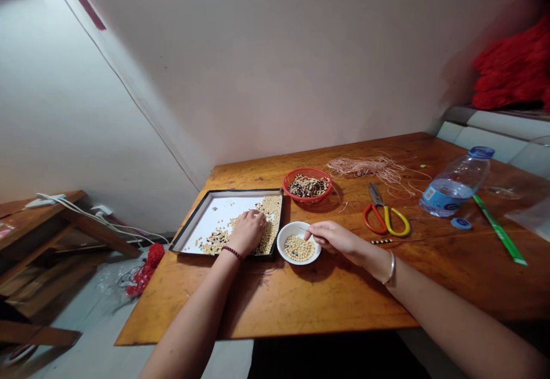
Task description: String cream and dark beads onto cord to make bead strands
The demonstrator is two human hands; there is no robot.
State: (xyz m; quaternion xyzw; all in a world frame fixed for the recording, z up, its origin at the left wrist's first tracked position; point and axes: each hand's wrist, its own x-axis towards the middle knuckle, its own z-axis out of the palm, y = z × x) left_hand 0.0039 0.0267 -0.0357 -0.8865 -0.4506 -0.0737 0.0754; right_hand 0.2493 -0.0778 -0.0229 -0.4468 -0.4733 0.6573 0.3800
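My left hand point(250, 229) reaches into a shallow black-rimmed tray point(210, 210), its fingers curled down among loose beads point(270, 213), mostly cream with some dark ones. Its fingertips are hidden, so I cannot see whether a bead is between them. Beside the tray stands a white bowl point(286, 257) holding cream beads and a few dark ones. Over the bowl's right rim, my right hand point(330, 237) is closed in a pinch on a thin needle point(306, 229), which points left above the beads. A short row of strung dark and cream beads point(381, 242) lies right of this hand.
Behind the bowl is a red basket point(307, 199) of strung beads. Pink thread point(365, 167) lies in a tangle near scissors point(384, 213) with red and yellow handles. Farther right are a tilted-looking water bottle point(455, 187), its blue cap point(461, 223) and a green strip point(501, 233).
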